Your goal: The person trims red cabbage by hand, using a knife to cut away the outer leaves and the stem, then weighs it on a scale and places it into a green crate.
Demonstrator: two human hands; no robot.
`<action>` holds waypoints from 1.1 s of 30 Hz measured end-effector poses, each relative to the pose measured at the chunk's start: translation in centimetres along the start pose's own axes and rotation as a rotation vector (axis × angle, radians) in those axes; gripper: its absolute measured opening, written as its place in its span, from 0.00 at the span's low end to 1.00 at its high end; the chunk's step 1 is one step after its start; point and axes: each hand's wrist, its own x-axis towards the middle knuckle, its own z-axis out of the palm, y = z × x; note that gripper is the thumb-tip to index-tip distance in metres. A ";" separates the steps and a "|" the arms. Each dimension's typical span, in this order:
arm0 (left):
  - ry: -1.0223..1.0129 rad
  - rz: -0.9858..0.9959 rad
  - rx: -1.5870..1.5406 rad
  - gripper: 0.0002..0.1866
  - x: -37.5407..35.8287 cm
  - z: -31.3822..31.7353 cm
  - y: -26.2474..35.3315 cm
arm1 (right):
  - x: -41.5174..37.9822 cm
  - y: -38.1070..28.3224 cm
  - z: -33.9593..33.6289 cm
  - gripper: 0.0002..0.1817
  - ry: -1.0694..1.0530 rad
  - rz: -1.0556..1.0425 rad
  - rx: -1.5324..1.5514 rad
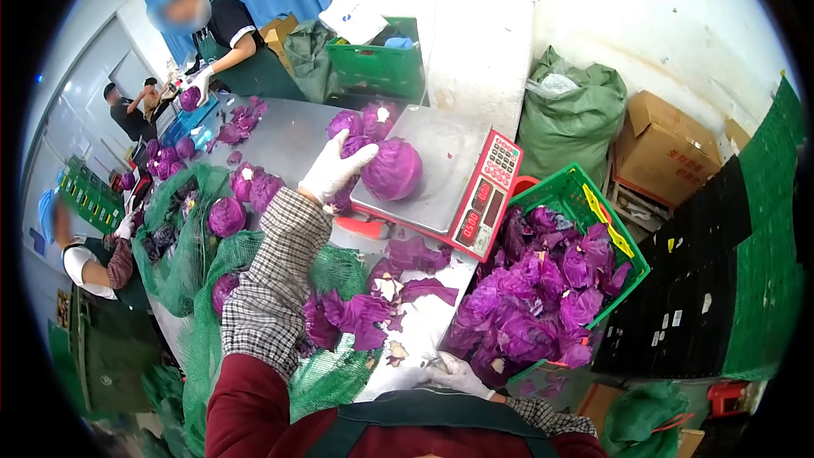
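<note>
My left hand [333, 166], in a white glove, reaches to the left edge of a scale [443, 158]. Its thumb and fingers curve against red cabbages, the thumb lying over the near side of a large round red cabbage [393, 169]. More red cabbages [379, 120] sit behind at the scale's edge. My right hand [460, 375], gloved too, is low at the table's front edge beside loose leaves, its fingers drawn together; I cannot tell what is in them. Torn purple leaves [356, 315] and green netting [335, 382] lie between my arms.
A green crate [623, 267] heaped with purple leaves [543, 280] stands right of the scale. Green net [199, 288] and more cabbages [226, 217] spread along the left. Co-workers stand there, one holding a cabbage [191, 98]. A green sack [570, 114] and cardboard box [666, 148] stand by the wall.
</note>
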 end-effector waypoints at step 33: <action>0.059 -0.134 -0.639 0.38 -3.0 2.6 -3.0 | 3.2 -1.0 0.3 0.22 0.100 -0.114 -0.082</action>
